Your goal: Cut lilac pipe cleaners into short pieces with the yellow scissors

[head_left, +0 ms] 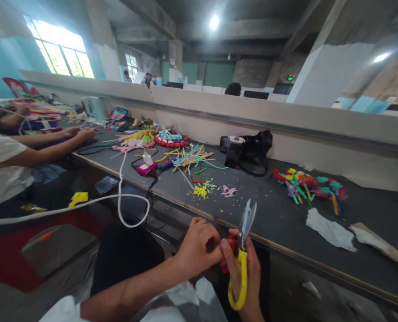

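My left hand (198, 247) is closed in a pinch, its fingertips on a small red fuzzy piece (225, 263) in front of my body. The piece is mostly covered by my fingers, so its shape is unclear. My right hand (252, 270) grips a pair of scissors (242, 268) with yellow handles, blades pointing up and slightly apart. Its thumb and fingertips also meet the red piece. Just beyond, on the dark table (269, 210), lie yellow clippings (202, 191) and pale purple clippings (229, 191).
Coloured fuzzy stems (195, 156), a magenta glue gun (146, 168) and a black bag (257, 150) lie along the table. Colourful stem flowers (306, 183) and a crumpled white tissue (330, 229) are at right. A white cable (132, 197) loops at left, near a co-worker's arms (48, 147).
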Demonstrator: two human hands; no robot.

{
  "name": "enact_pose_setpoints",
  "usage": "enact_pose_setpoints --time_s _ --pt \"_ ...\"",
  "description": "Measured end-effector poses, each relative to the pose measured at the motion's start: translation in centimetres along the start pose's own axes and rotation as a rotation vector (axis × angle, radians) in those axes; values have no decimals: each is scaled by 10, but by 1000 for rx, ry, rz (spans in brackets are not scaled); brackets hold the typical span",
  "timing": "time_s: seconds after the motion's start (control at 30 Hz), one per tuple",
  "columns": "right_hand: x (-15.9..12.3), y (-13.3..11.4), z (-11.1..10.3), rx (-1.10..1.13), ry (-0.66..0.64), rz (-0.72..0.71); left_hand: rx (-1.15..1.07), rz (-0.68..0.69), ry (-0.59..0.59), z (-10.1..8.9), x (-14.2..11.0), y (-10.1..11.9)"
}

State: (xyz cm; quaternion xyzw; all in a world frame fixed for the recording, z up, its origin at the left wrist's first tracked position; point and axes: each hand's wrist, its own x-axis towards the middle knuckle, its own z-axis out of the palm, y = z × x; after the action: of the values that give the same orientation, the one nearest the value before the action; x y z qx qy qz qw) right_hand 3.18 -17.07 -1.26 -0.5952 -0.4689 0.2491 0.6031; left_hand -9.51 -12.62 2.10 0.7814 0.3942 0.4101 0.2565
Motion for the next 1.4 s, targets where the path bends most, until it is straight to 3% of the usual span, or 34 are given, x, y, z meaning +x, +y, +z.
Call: enact_pose_setpoints --time_s 0.17,0.47,0.57,0.77,0.83,1.07,1.17,1.3,1.4 --pt "8 -3 -3 -51 -69 37 257 159 -60 6 -8 -6" --pt "15 -7 -4 -41 -103 67 445 299 -51 -1 -8 -7" --pt "18 -11 -7 -36 -100 65 292 189 -55 -3 -5 -3" --pt "25 -10 -11 164 -157 85 -529 -490 -223 -13 5 0" --pt "26 -10 -10 198 -170 85 -736 -596 -275 -14 8 -3" --pt "26 -23 -8 62 -160 -13 -947 -657 -278 -11 8 -8" --pt "21 -14 -9 -105 -64 -79 -982 -636 -156 -13 9 -5" --pt "2 18 -9 -380 0 -341 -979 -586 52 -15 10 0" --pt "-15 39 -8 -540 18 -481 -966 -577 127 -14 10 2"
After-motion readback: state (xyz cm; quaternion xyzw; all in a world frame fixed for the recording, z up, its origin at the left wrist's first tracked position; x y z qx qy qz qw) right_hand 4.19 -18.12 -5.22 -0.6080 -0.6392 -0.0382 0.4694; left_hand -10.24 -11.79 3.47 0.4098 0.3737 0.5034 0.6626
